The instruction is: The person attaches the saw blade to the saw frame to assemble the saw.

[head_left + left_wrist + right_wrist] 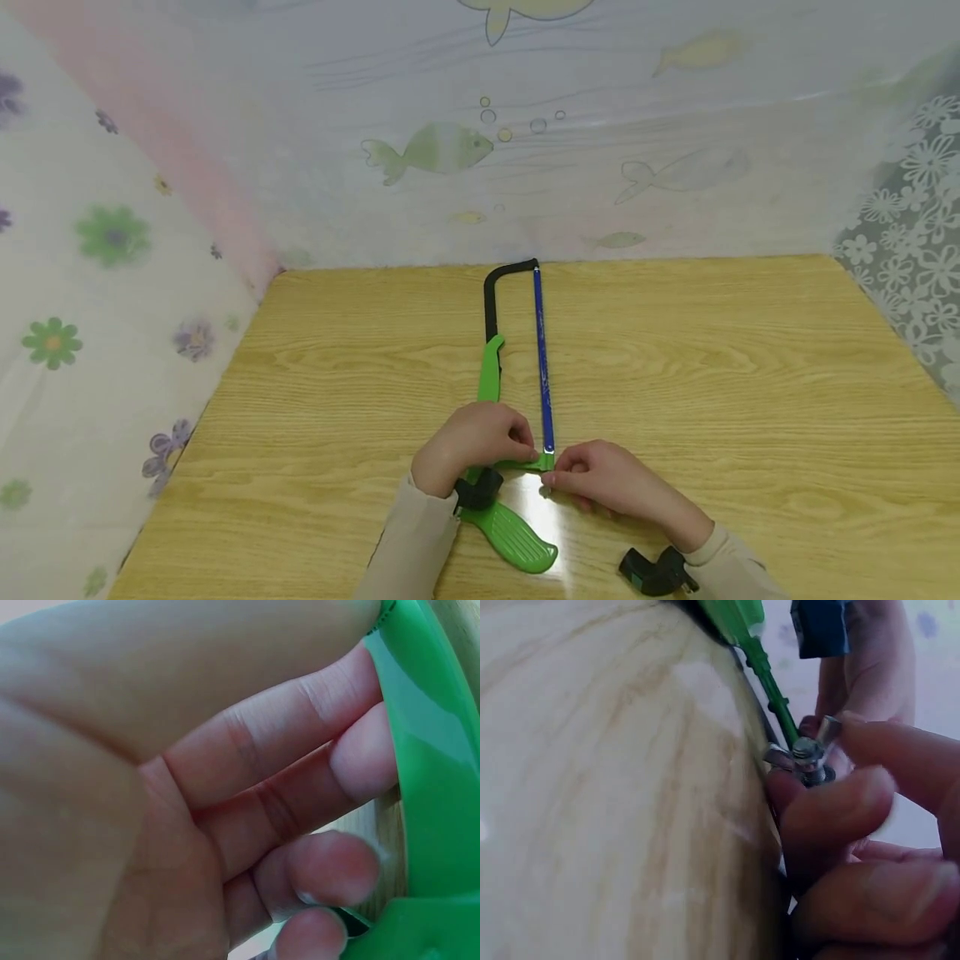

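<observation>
A hacksaw (pixel 489 371) lies on the table with its black front bow away from me and its green handle (pixel 517 537) near me. Its blue blade (pixel 543 358) runs along the right side. My left hand (pixel 474 437) pinches the green frame arm (pixel 435 765) close to the blade's near end, thumb and forefinger on it. From the right, my right hand (pixel 611 479) has its fingers at a metal wing nut (pixel 808 754) on a threaded bolt at the frame's end, and pinches it. Part of the frame is hidden under my left hand.
The wood-grain table (pixel 712 358) reaches back to a curtain (pixel 300 150) printed with fish. Flowered sheets hang at the left and right sides. Each wrist wears a black camera, the right one (pixel 656 571) close above the tabletop.
</observation>
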Action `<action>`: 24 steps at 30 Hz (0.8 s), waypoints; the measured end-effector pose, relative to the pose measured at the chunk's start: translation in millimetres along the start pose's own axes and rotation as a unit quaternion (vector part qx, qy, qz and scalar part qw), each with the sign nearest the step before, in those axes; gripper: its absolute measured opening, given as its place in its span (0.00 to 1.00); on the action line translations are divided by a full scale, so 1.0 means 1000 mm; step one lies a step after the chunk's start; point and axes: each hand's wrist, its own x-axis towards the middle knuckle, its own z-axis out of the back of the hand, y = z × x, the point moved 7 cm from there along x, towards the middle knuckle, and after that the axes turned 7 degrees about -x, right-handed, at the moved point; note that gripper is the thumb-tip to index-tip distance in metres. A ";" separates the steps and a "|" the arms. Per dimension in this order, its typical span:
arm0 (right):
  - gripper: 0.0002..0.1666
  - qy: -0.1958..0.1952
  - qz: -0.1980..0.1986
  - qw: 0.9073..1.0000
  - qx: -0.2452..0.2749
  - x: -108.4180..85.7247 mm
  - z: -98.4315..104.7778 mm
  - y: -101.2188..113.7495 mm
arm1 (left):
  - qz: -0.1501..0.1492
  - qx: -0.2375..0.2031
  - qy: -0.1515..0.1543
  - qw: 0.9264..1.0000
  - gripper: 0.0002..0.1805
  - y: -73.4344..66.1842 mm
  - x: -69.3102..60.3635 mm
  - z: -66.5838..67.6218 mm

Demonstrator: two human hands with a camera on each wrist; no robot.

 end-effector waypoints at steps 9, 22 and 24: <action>0.26 0.004 0.002 1.000 -0.009 0.000 -0.002 0.002 | -0.001 0.009 -0.002 1.000 0.06 0.000 0.000 0.000; 0.18 0.048 0.050 0.996 0.059 0.001 -0.003 -0.001 | -0.005 -0.001 -0.003 1.000 0.06 0.002 0.000 0.000; 0.16 0.040 0.052 0.996 0.053 0.002 -0.002 -0.002 | -0.006 -0.002 -0.003 1.000 0.06 0.003 0.000 -0.001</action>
